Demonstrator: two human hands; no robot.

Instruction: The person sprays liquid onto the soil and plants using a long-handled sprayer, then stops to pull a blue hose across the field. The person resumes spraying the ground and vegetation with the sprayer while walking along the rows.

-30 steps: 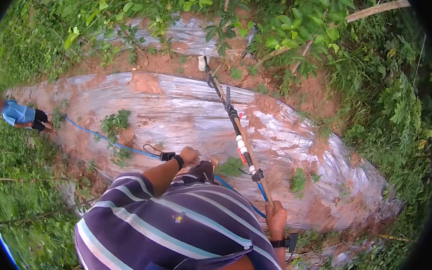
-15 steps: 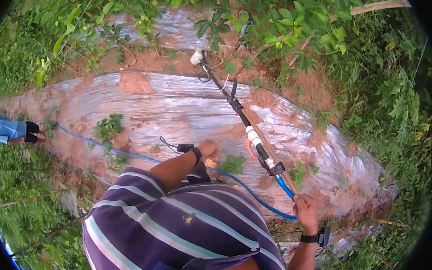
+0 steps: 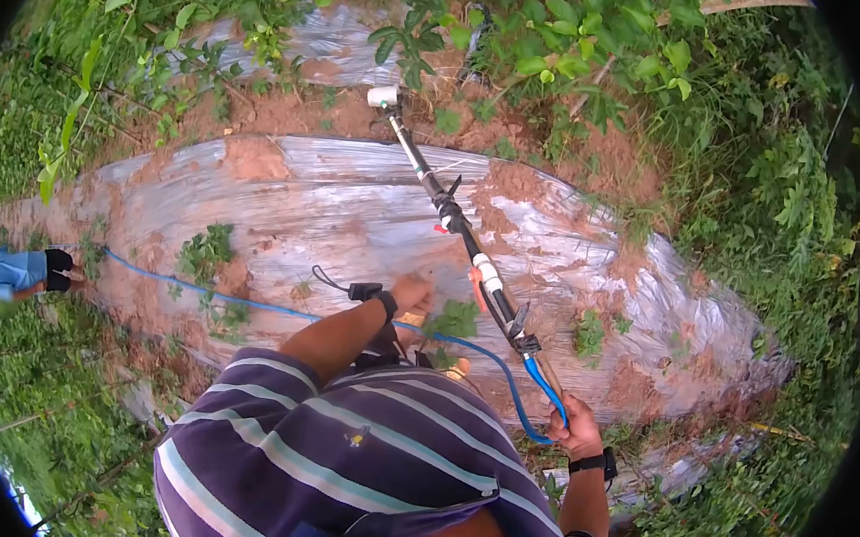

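Note:
My right hand (image 3: 575, 426) is closed around the near end of a long wooden stick bound to a pole (image 3: 470, 241). The pole has white fittings, black wrappings and a white cylinder-shaped head (image 3: 383, 97) at its far end. A blue hose (image 3: 513, 386) joins the pole just ahead of the hand and loops back leftward. My left hand (image 3: 411, 293) hangs over the ground near the hose, apart from the pole. Its fingertips are blurred and turned away, and nothing shows in it.
Beneath me, silvery plastic sheeting (image 3: 335, 202) with patches of soil covers a raised bed. Small green plants (image 3: 206, 250) poke through it. Another person (image 3: 19, 273) in a blue shirt stands at the far left, near the hose. Dense leafy growth (image 3: 776, 173) borders the bed.
My right hand has shifted left and slightly down, and the pole has swung left with it, its white head rising a little. My left hand has barely moved.

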